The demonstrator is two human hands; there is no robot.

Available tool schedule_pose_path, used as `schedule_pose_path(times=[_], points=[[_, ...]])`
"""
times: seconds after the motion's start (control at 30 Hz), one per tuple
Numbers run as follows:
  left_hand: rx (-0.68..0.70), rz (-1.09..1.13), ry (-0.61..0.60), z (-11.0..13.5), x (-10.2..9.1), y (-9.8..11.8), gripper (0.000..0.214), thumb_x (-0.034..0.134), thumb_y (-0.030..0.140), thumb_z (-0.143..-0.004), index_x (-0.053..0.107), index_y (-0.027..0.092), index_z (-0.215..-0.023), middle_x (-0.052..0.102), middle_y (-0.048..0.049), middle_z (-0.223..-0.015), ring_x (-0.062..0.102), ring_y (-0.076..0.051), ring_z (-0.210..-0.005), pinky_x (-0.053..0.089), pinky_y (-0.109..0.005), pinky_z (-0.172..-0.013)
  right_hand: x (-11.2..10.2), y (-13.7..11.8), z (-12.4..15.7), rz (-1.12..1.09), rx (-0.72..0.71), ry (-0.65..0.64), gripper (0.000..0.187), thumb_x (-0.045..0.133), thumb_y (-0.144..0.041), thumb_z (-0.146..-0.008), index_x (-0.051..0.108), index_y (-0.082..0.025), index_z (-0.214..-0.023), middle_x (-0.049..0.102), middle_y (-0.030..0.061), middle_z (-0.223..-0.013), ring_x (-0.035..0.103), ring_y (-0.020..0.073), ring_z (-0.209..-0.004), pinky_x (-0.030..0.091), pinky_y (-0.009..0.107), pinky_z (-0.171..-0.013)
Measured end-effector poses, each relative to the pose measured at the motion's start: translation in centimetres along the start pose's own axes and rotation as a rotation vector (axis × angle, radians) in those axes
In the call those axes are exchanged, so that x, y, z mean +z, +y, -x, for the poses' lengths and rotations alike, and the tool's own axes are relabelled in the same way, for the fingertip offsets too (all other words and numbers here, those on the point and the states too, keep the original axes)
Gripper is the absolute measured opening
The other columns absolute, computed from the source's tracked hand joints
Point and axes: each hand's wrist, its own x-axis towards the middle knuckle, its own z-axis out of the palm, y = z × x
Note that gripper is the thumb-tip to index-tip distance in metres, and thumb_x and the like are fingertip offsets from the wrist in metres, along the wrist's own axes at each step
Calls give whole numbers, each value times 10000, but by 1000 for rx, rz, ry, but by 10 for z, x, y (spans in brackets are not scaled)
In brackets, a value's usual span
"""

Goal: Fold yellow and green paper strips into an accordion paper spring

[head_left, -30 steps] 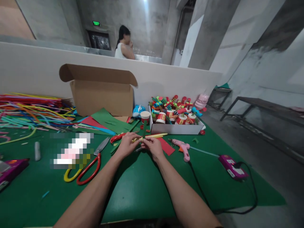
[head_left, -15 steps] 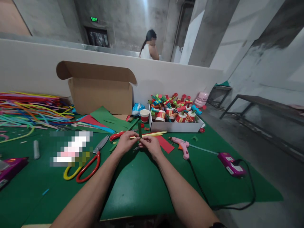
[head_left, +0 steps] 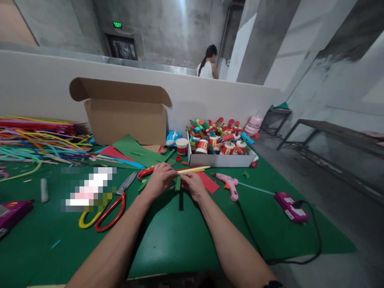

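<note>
Over the middle of the table, my left hand (head_left: 161, 179) and my right hand (head_left: 193, 185) are close together, their fingertips pinching a green paper strip (head_left: 178, 183). The strip's lighter part points down between the hands. Below it is a dark narrow shape, strip or shadow, I cannot tell which. Just beyond the fingers lie yellow paper strips (head_left: 196, 169) and a red paper piece (head_left: 210, 183). Red-handled scissors (head_left: 145, 173) lie by my left hand, partly covered by it. To the right of my right hand rests a pink glue gun (head_left: 229, 184).
Larger scissors (head_left: 122, 200) with red and yellow handles lie at left. A white box (head_left: 222, 161) of decorated cups, a paper cup (head_left: 182, 147) and an open cardboard box (head_left: 129, 120) stand behind. Pipe cleaners (head_left: 39, 140) pile at far left. A purple power block (head_left: 291, 207) and cable lie right.
The green strip stood upright above my fingers; now it points downward between them. My left hand has turned slightly over it. A person behind the partition has moved right.
</note>
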Motion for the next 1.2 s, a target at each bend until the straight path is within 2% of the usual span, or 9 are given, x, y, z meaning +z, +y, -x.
schedule_pose_path(times=[0.23,0.4,0.47,0.6,0.67,0.73,0.83,0.97,1.2], points=[[81,-127,8,0,2,-6,253,445,204,-860,691,242,-902,649,-60,-809,484,-202,-842,307,-361,-805,-1,-2,-1,-7,19,21,255,728,-369,-578,623,-140,-621,534,-44,-504,469,55,-473,379,174,-475],[67,-131,38,1,2,-3,255,460,171,-836,675,245,-951,650,-62,-904,497,-208,-909,329,-373,-830,-4,1,-4,10,-2,-6,316,789,-369,-511,632,-133,-649,523,-60,-482,439,36,-435,359,165,-454],[10,-131,130,1,1,-1,263,465,173,-827,656,242,-995,642,-64,-975,502,-215,-955,338,-387,-857,-6,0,-7,-33,5,33,315,794,-360,-510,629,-135,-657,550,-48,-499,474,45,-452,372,162,-454],[-222,-163,447,0,-4,-1,285,473,195,-811,624,210,-1053,607,-92,-1054,501,-247,-1011,354,-420,-887,-10,-5,-10,-211,-14,130,265,800,-265,-518,623,-156,-682,605,-36,-564,542,65,-515,465,180,-521],[-340,-118,507,0,-2,-5,269,472,210,-800,628,192,-1019,605,-103,-1033,508,-257,-1005,373,-422,-877,-11,-7,-10,-293,-37,138,240,790,-222,-536,620,-167,-696,627,-33,-604,572,76,-558,507,197,-579],[-421,21,439,-1,3,-8,226,477,222,-782,641,182,-932,623,-95,-952,540,-249,-945,408,-400,-840,-11,-8,-9,-350,-56,141,214,776,-186,-557,616,-173,-699,628,-40,-608,579,74,-573,520,193,-607],[-495,358,221,-1,15,-9,162,560,278,-724,653,174,-808,651,-71,-810,592,-227,-800,451,-357,-755,-8,-7,-8,-395,-42,126,186,759,-145,-575,608,-168,-680,606,-52,-566,568,60,-548,520,171,-610],[-514,765,22,-2,24,2,287,689,333,-633,667,161,-863,681,-89,-855,620,-232,-815,465,-338,-745,-3,-5,-5,-419,-37,80,199,756,-123,-573,599,-163,-689,634,-33,-606,606,77,-596,528,185,-639],[-606,1022,24,-4,18,14,316,717,371,-622,682,159,-854,691,-96,-878,623,-215,-823,458,-323,-773,-3,-2,-6,-314,-32,123,240,791,-166,-530,604,-166,-680,624,-46,-575,572,62,-524,502,173,-567]])
